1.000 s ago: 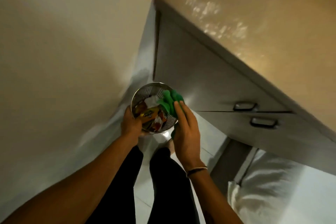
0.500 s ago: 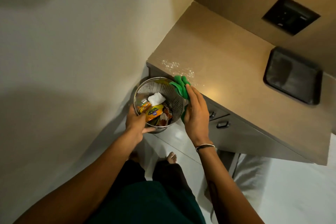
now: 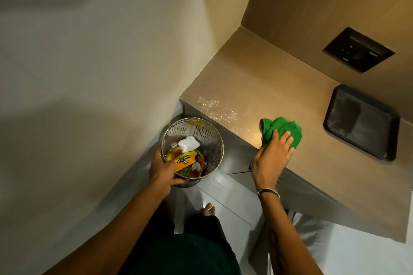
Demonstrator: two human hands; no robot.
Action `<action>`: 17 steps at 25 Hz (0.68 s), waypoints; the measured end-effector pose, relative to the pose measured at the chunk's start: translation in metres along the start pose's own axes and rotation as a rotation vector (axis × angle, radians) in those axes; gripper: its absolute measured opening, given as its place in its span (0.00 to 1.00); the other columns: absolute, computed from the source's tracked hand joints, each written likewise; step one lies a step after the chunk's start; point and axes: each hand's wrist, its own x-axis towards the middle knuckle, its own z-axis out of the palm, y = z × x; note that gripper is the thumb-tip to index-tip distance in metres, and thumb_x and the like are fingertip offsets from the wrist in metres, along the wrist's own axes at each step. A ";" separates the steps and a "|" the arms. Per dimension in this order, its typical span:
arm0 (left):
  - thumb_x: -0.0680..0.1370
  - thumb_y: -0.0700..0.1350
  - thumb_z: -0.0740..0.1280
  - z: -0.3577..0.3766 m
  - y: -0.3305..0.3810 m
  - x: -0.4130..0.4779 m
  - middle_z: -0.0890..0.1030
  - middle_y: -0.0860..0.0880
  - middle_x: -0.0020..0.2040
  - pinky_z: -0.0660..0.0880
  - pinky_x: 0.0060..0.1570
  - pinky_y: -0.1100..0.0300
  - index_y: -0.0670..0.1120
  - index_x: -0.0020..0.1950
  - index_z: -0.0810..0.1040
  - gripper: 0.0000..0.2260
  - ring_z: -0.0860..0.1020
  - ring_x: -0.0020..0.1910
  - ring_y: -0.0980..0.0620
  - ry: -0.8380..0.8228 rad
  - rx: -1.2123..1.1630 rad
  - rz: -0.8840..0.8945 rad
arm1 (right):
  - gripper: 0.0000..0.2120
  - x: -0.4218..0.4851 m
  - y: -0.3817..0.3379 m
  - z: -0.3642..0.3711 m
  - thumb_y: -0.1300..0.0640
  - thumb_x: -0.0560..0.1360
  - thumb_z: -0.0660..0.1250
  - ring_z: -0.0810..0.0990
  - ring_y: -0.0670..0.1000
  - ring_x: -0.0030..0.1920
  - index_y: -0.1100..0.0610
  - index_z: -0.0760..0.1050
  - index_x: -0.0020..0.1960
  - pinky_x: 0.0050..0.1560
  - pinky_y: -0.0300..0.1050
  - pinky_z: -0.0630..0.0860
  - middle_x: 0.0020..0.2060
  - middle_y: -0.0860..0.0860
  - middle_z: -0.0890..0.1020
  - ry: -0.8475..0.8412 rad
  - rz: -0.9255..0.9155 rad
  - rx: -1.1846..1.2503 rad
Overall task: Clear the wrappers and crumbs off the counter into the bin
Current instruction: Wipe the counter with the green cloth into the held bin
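Observation:
A round perforated metal bin (image 3: 213,140) is held in the air just below the left end of the tan counter (image 3: 279,96). My left hand (image 3: 162,168) grips its near rim. Inside lie a yellow wrapper (image 3: 185,161), other coloured wrappers and a crumpled white tissue (image 3: 188,143). White crumbs (image 3: 215,108) are scattered on the counter's left front part, above the bin. My right hand (image 3: 271,155) presses a green cloth (image 3: 282,130) flat on the counter near its front edge, to the right of the crumbs.
A dark empty tray (image 3: 362,121) lies on the counter at the right. A black switch panel (image 3: 358,52) is set in the back wall. Grey drawers (image 3: 297,190) sit under the counter. A pale wall closes the left side. My feet stand on the light floor (image 3: 225,190).
My right hand has moved the green cloth from the bin's rim up onto the counter, to the right of the crumbs. The view has tilted up from the drawers. My left hand still holds the bin.

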 end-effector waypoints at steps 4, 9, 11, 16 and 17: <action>0.83 0.39 0.67 -0.005 0.002 0.012 0.79 0.43 0.69 0.84 0.28 0.48 0.58 0.76 0.71 0.23 0.81 0.62 0.35 0.004 0.018 0.003 | 0.31 0.003 -0.045 0.031 0.46 0.88 0.52 0.49 0.66 0.85 0.60 0.52 0.85 0.86 0.65 0.47 0.85 0.64 0.51 -0.005 -0.024 0.010; 0.80 0.33 0.65 -0.010 0.004 0.019 0.75 0.43 0.73 0.86 0.32 0.42 0.58 0.76 0.71 0.29 0.79 0.66 0.31 -0.009 0.020 -0.001 | 0.34 -0.001 -0.117 0.065 0.44 0.87 0.53 0.47 0.65 0.86 0.61 0.48 0.85 0.86 0.63 0.46 0.85 0.64 0.49 -0.081 -0.173 0.034; 0.81 0.32 0.63 -0.010 0.006 0.018 0.75 0.44 0.73 0.85 0.32 0.43 0.58 0.76 0.71 0.29 0.78 0.65 0.32 -0.017 0.025 0.003 | 0.36 0.000 -0.141 0.074 0.43 0.87 0.54 0.47 0.64 0.86 0.61 0.46 0.85 0.86 0.62 0.45 0.85 0.63 0.49 -0.109 -0.255 0.025; 0.84 0.35 0.63 -0.016 0.013 0.012 0.76 0.43 0.72 0.86 0.32 0.42 0.58 0.75 0.72 0.25 0.80 0.64 0.32 -0.006 0.001 0.005 | 0.36 -0.001 -0.171 0.088 0.60 0.84 0.62 0.47 0.60 0.86 0.60 0.47 0.86 0.87 0.57 0.45 0.86 0.59 0.50 -0.227 -0.660 -0.053; 0.83 0.34 0.63 -0.017 0.015 0.011 0.76 0.42 0.73 0.86 0.33 0.42 0.58 0.76 0.71 0.26 0.80 0.64 0.31 -0.007 -0.013 -0.002 | 0.37 0.001 -0.171 0.087 0.64 0.83 0.63 0.47 0.59 0.87 0.58 0.48 0.86 0.87 0.56 0.45 0.86 0.57 0.50 -0.259 -0.739 -0.066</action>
